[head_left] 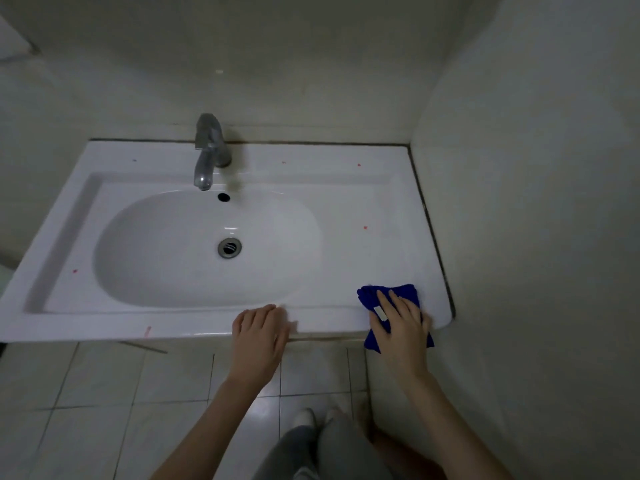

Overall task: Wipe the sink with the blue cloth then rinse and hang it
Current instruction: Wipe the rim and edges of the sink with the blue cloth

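A white sink (363, 202) with an oval basin fills the middle of the head view, with several small red spots on its rim. The blue cloth (370, 296) lies folded on the sink's front right corner and hangs over the front edge. My right hand (401, 323) lies flat on top of the cloth, fingers straight, pressing it to the rim. My left hand (259, 330) rests on the sink's front edge near the basin, fingers loosely bent and holding nothing.
A grey metal faucet (209, 154) stands at the back of the basin, above the overflow hole and the drain (229, 247). A wall (536, 237) runs close along the sink's right side. Tiled floor (104, 393) and my legs show below.
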